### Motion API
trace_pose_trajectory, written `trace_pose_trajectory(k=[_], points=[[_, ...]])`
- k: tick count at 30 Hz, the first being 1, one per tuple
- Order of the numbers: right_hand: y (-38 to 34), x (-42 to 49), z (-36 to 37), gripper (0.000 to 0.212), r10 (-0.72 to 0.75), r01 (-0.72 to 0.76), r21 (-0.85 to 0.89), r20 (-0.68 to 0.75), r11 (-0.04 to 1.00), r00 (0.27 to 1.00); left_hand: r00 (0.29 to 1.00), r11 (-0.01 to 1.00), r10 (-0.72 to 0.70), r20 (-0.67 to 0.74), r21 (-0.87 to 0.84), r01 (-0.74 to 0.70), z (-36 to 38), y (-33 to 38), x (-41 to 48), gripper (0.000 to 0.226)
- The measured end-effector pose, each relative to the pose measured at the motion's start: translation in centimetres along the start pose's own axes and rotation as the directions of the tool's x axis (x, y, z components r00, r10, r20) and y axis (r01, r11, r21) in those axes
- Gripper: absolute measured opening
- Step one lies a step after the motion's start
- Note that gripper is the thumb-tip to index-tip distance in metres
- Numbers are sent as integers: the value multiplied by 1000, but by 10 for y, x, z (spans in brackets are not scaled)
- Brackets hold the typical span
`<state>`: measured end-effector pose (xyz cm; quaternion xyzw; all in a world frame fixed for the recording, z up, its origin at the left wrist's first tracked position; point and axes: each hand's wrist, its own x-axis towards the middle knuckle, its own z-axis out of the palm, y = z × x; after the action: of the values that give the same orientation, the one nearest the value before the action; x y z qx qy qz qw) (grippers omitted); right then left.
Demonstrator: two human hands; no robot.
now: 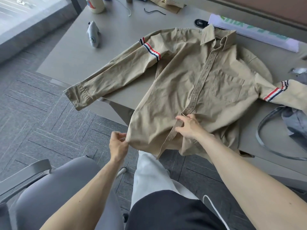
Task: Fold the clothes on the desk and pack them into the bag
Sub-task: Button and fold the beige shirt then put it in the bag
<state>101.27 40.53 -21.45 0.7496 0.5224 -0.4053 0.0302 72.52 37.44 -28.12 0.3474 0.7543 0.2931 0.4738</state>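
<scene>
Well, the khaki shirt [196, 83] lies spread face up across the middle of the grey tabletop [116, 39], its collar pointing to the upper right of the frame and its front placket buttoned most of the way down. One sleeve, banded in red, white and navy, stretches to the left, and its cuff hangs past the tabletop's edge. The other sleeve runs off toward the right edge of the frame. The hem droops over the near edge, in front of the person. The left hand [118, 145] pinches the lower left corner of the hem, fingers curled round the cloth. The right hand [187, 127] sits on the placket near the hem, thumb and fingers curled and gripping the strip of fabric. At the right edge of the frame a grey bag [289, 123] rests on the tabletop just below the striped sleeve, its strap looped out beside it. A small plush shark [93, 34] lies in the upper left, well apart from the shirt, and a long white box [254, 34] with green lettering lies behind the collar.
</scene>
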Motion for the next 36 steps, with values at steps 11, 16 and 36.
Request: trace_pose_trajectory(k=[11, 16, 36], points=[[41, -42, -12, 31, 88, 67, 467, -302, 882, 949, 895, 545, 156, 417, 720, -430, -8, 30, 21, 49], [99, -80, 5, 15, 425, -121, 612, -381, 781, 821, 819, 725, 204, 537, 479, -495, 53, 79, -15, 21], [181, -102, 101, 48, 479, -183, 911, 355, -369, 803, 659, 549, 180, 730, 482, -683, 154, 98, -60, 4]])
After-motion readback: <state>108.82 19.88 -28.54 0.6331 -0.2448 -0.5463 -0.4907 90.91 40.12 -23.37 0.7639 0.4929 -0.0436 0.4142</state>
